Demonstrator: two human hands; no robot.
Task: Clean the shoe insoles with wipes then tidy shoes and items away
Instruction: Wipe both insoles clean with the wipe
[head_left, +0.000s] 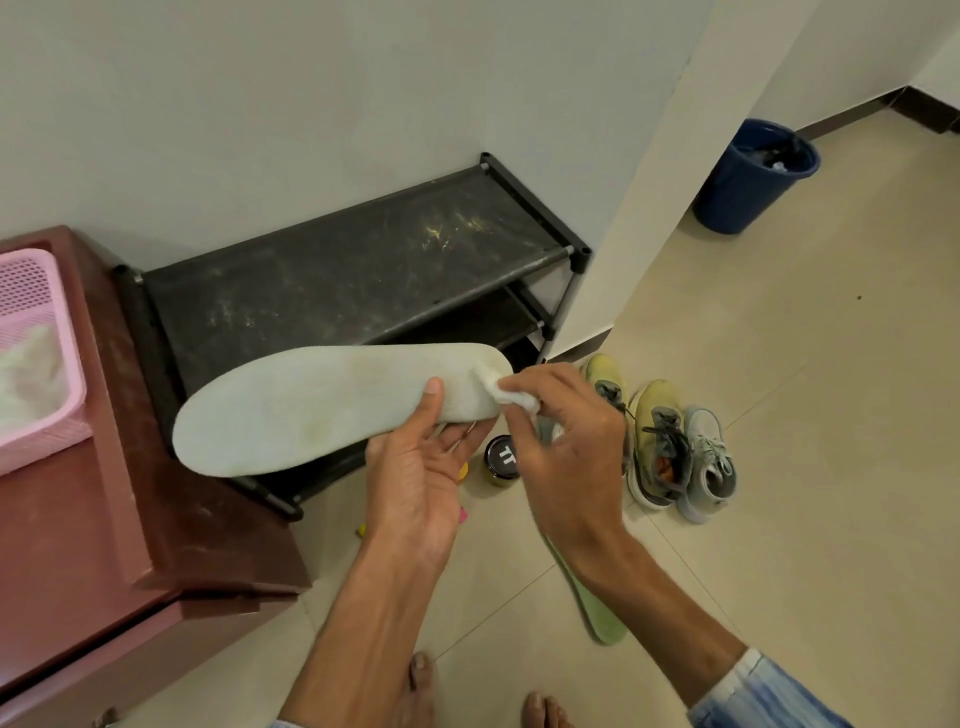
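Insole (322, 410) sits in the air, held by the left hand (415, 478), whose thumb and fingers are clamped on its edge near one end. The right hand (566, 441) has its fingers pinched together on a small wipe (506, 395) pressed to that same end. To wipe well, I judge, the left grip should stay firm while the wipe runs in long strokes away from the left fingers. Its long axis lies nearly level, the free end pointing left of both hands and slightly down, in front of the shoe rack (363, 270).
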